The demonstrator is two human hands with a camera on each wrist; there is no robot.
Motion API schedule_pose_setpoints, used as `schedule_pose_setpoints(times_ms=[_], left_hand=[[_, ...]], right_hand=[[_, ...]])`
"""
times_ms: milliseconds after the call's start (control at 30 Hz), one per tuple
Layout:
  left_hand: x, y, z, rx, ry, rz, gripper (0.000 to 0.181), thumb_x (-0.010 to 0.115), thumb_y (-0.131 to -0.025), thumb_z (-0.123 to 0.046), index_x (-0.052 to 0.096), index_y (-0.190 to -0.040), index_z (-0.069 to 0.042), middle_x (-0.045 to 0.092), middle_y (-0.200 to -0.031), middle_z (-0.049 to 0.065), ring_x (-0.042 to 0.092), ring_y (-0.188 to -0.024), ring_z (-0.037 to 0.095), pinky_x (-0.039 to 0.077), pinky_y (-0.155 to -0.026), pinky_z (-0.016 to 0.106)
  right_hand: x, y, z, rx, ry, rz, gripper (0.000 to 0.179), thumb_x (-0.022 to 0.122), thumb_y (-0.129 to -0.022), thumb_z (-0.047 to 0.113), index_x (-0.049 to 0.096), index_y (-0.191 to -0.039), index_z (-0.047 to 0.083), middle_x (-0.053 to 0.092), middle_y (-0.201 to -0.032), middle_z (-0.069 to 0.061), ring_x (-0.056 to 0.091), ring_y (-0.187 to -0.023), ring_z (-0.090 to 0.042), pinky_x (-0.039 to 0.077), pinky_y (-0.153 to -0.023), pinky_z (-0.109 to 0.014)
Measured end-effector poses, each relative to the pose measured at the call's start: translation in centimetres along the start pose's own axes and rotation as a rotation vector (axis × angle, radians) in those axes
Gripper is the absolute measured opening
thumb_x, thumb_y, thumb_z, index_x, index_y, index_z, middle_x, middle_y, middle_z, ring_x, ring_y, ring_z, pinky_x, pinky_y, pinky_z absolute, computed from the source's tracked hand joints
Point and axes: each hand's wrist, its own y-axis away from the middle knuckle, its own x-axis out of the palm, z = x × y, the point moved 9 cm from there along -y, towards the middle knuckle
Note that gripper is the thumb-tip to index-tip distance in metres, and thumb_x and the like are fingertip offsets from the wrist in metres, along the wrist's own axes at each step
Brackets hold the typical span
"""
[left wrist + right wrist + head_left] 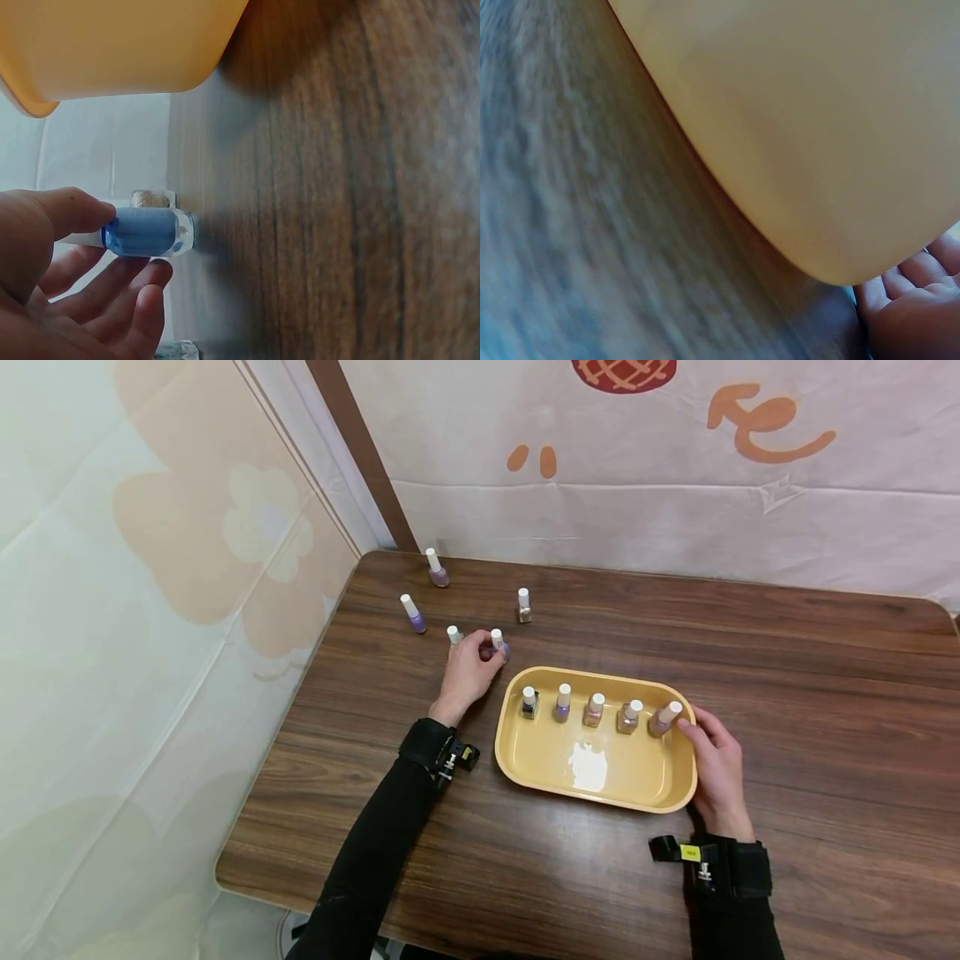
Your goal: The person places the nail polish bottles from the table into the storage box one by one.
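My left hand [467, 675] pinches a blue nail polish bottle [142, 231] by its white cap, thumb on one side and fingers on the other. The bottle is upright, close to the tabletop; whether it touches the wood I cannot tell. Partly hidden behind that hand is another white-capped bottle [453, 632]. My right hand [720, 768] grips the right end of a yellow tray [536, 760], its thumb over the rim. Along the tray's far side several bottles stand in a row, from a dark one [529, 703] at left to a mauve one [664, 719] leaning at right.
Farther back on the wooden table [810, 693] stand a mauve bottle [438, 572], a purple bottle [415, 617] and a glittery bottle [524, 608]. A printed cloth [645, 518] hangs behind the table, and another [180, 652] hangs along its left side.
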Motion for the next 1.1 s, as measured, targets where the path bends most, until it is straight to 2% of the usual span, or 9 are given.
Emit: schedule_pose_setpoints(times_ms=[200, 600, 800, 1100], left_hand=[[0.0, 0.0, -0.1, 0.021, -0.032, 0.009, 0.019, 0.063, -0.093, -0.020, 0.065, -0.106, -0.006, 0.067, -0.099, 0.009, 0.062, -0.087, 0.020, 0.050, -0.080, 0.034], [-0.3, 0.6, -0.6, 0.053, -0.078, -0.012, 0.019, 0.060, -0.095, -0.020, 0.064, -0.105, -0.004, 0.063, -0.095, 0.010, 0.058, -0.084, 0.022, 0.046, -0.075, 0.034], [-0.4, 0.7, -0.7, 0.065, -0.111, -0.026, 0.019, 0.059, -0.095, -0.020, 0.063, -0.105, -0.004, 0.062, -0.096, 0.010, 0.058, -0.085, 0.022, 0.047, -0.075, 0.035], [-0.7, 1.0, -0.8, 0.065, -0.125, -0.020, 0.019, 0.059, -0.096, -0.021, 0.062, -0.106, -0.005, 0.061, -0.101, 0.010, 0.057, -0.089, 0.023, 0.047, -0.078, 0.036]], right_hand=[[-0.1, -0.1, -0.1, 0.011, 0.009, -0.015, 0.021, 0.066, -0.092, 0.021, 0.065, -0.112, 0.015, 0.059, -0.111, 0.004, 0.062, -0.093, -0.003, 0.053, -0.075, -0.014], [-0.1, 0.0, -0.3, 0.033, 0.020, -0.016, 0.027, 0.067, -0.091, 0.024, 0.063, -0.115, 0.014, 0.058, -0.113, 0.005, 0.061, -0.094, -0.003, 0.053, -0.076, -0.015], [-0.1, -0.1, -0.3, 0.016, 0.032, -0.003, 0.033, 0.068, -0.091, 0.027, 0.062, -0.120, 0.011, 0.058, -0.112, 0.005, 0.062, -0.093, -0.004, 0.053, -0.075, -0.015], [-0.2, 0.1, -0.2, 0.028, 0.045, -0.018, 0.033, 0.067, -0.091, 0.027, 0.062, -0.120, 0.011, 0.058, -0.112, 0.005, 0.061, -0.093, -0.004, 0.053, -0.074, -0.015]])
